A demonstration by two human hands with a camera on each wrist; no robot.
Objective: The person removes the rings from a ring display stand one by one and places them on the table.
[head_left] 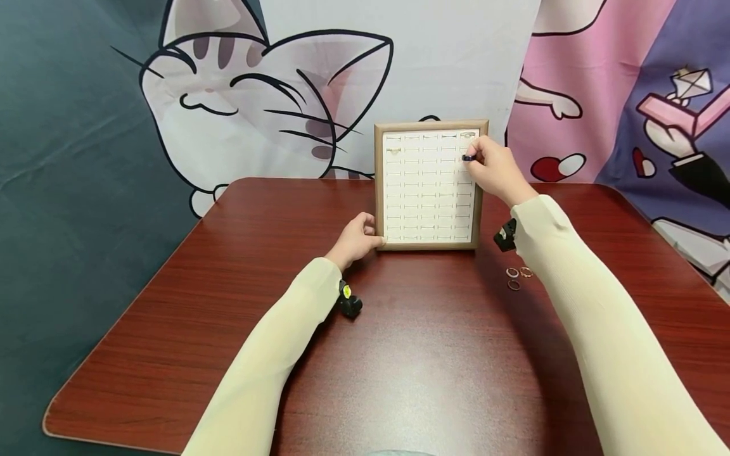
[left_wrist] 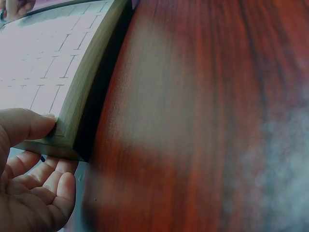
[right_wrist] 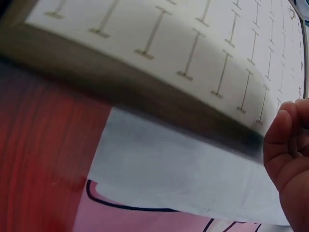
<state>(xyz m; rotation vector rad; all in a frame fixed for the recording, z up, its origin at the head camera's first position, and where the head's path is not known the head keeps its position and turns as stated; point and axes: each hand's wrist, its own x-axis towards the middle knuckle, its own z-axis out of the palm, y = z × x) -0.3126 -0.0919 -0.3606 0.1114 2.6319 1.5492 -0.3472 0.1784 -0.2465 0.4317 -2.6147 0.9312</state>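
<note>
A ring display board with a wooden frame and rows of slots in its white face stands upright on the table. At its lower left corner my left hand grips the frame, thumb on the front and fingers behind, as the left wrist view shows. Up by the board's right edge, my right hand pinches a dark ring close to a second-row slot. Whether the ring touches the slot I cannot tell. One ring sits in the top right slot, another at the second row's left end.
Three loose rings, one of them a whitish ring, lie on the reddish-brown table below my right forearm. Behind the table hangs a cloth backdrop with cartoon drawings. Each wrist carries a small black camera.
</note>
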